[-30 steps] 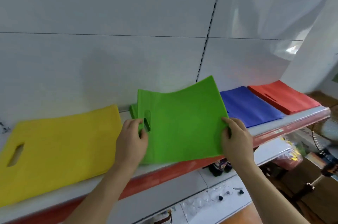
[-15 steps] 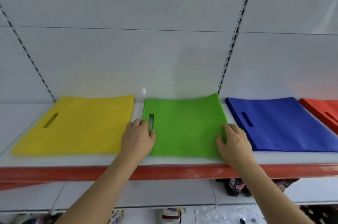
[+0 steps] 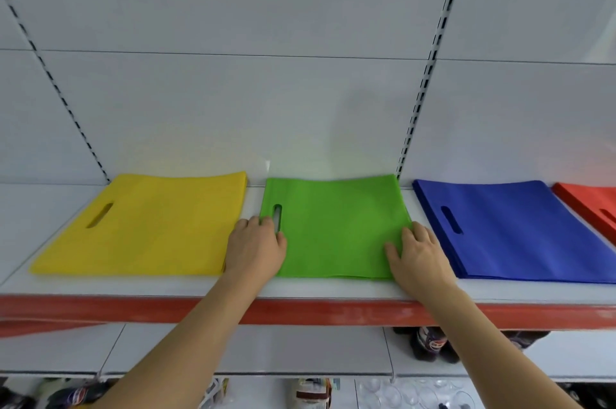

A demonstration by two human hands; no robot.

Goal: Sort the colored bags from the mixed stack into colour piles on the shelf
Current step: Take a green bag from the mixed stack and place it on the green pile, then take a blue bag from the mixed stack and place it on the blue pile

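You pressed your left hand [image 3: 255, 250] and right hand [image 3: 416, 252], fingers flat and spread, on the green bag [image 3: 336, 225], lying on the shelf [image 3: 300, 290] between yellow pile [image 3: 140, 225] and blue pile [image 3: 516, 228]. Squaring its edges before release was advisable.

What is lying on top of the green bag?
Two hands press on the green bag: the left hand beside its handle slot, the right hand at its right edge. Nothing else lies on it. Whatever is beneath it is covered.
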